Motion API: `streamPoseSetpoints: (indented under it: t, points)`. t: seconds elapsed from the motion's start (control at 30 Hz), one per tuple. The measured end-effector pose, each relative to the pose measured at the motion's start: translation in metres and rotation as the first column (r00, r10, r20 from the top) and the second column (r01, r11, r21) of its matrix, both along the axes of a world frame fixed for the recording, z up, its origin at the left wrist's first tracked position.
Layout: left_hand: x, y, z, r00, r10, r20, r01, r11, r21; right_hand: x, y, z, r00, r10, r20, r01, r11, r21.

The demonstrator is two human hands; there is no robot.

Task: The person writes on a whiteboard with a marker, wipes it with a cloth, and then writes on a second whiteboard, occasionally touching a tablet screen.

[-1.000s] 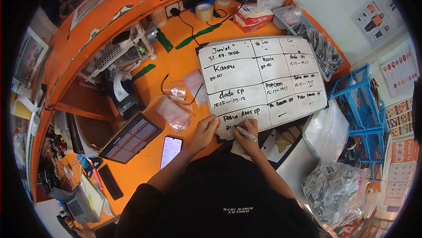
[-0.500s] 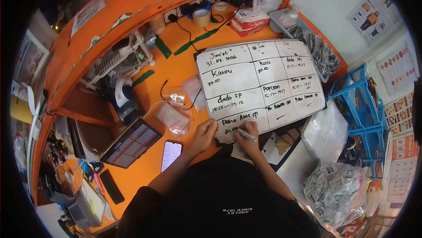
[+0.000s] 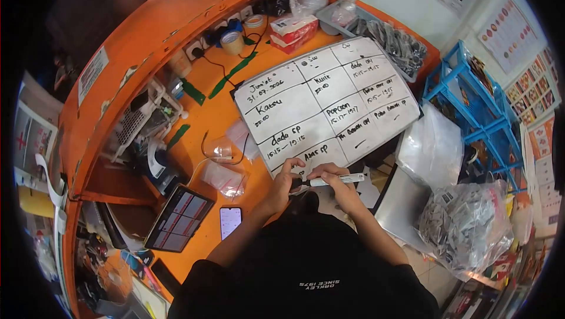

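Note:
A whiteboard [image 3: 306, 120] with a handwritten black grid of words and times lies tilted across the orange desk. At its lower edge my right hand [image 3: 338, 185] is closed around a white marker [image 3: 353, 178], which lies nearly level. The marker's dark end points at my left hand [image 3: 285, 186], whose fingers are curled around a small dark piece there, seemingly the cap. My left index finger is raised over the board's lower corner. The two hands are close together, and they hide part of the bottom-row writing.
To the left are a lit phone [image 3: 231, 222], a tablet on a stand [image 3: 180, 219] and small plastic bags [image 3: 223, 179]. Behind the board are tape rolls [image 3: 232, 42] and a red box [image 3: 293, 35]. A blue rack [image 3: 471, 98] and a stuffed plastic bag [image 3: 465, 222] are at the right.
The view has shifted, and the board appears further left and more tilted. My right hand has lifted the marker from the writing; my left hand has left the board's edge and met the marker's dark end.

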State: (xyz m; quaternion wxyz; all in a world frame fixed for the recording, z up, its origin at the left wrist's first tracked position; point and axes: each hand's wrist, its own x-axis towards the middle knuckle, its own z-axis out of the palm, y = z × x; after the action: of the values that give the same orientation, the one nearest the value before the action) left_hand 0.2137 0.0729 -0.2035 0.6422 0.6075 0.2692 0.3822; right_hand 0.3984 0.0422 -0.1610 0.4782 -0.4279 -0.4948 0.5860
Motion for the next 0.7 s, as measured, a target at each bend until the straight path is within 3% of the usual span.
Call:
streamPoseSetpoints:
  t: [0.03,0.07,0.13,0.2,0.27,0.3,0.33,0.4,0.43,0.57,0.63,0.67,0.7]
  points:
    - [0.006,-0.006,0.004,0.999,0.051,0.011,-0.051,0.998,0.039,0.001,-0.001,-0.001,0.997,0.021,0.076,-0.021,1.000,-0.006]
    - [0.009,-0.008,0.008,0.999,0.038,0.006,-0.039,0.998,0.044,0.001,-0.003,-0.003,0.997,0.008,0.071,-0.008,1.000,-0.002]
    - [0.012,-0.011,0.013,0.994,0.050,-0.102,-0.026,0.974,0.226,-0.002,-0.009,-0.008,1.000,0.026,0.002,-0.026,1.000,-0.006]
    - [0.008,-0.013,0.012,0.991,0.018,-0.130,0.009,0.979,0.206,-0.004,-0.014,-0.006,0.999,-0.022,-0.036,0.023,0.999,0.028]
    - [0.008,-0.016,0.026,0.928,0.020,-0.372,0.037,0.989,0.145,0.001,-0.025,0.000,0.951,-0.019,0.308,0.023,1.000,-0.010]
    - [0.014,-0.020,0.032,0.943,0.084,-0.323,-0.047,0.992,0.120,0.000,-0.031,-0.031,0.936,-0.106,0.335,0.100,0.994,0.038]
    - [0.017,-0.020,0.034,0.945,0.067,-0.321,-0.024,0.990,0.138,-0.010,-0.042,-0.031,0.928,-0.244,0.280,0.281,0.955,-0.098]
    - [0.023,-0.023,0.036,0.906,0.151,-0.396,-0.095,0.983,0.157,-0.012,-0.047,-0.030,0.886,-0.339,0.316,0.246,0.922,0.297]
    - [0.028,-0.024,0.034,0.912,0.199,-0.359,-0.145,0.974,0.172,-0.008,-0.038,-0.027,0.932,-0.232,0.279,0.135,0.935,0.327]
    - [0.037,-0.032,0.017,0.912,0.264,-0.314,-0.216,0.960,0.178,-0.011,-0.037,-0.022,0.949,-0.248,0.194,0.177,0.931,0.320]
    - [0.033,-0.035,0.014,0.907,0.277,-0.317,-0.225,0.956,0.191,-0.016,-0.040,-0.025,0.928,-0.326,0.178,0.210,0.856,0.472]
    - [0.033,-0.036,0.010,0.903,0.288,-0.319,-0.237,0.953,0.187,-0.016,-0.041,-0.034,0.954,-0.265,0.139,0.196,0.905,0.378]
    - [0.033,-0.037,0.006,0.896,0.299,-0.328,-0.244,0.950,0.197,-0.007,-0.037,-0.035,0.974,-0.119,0.195,0.048,0.941,0.335]
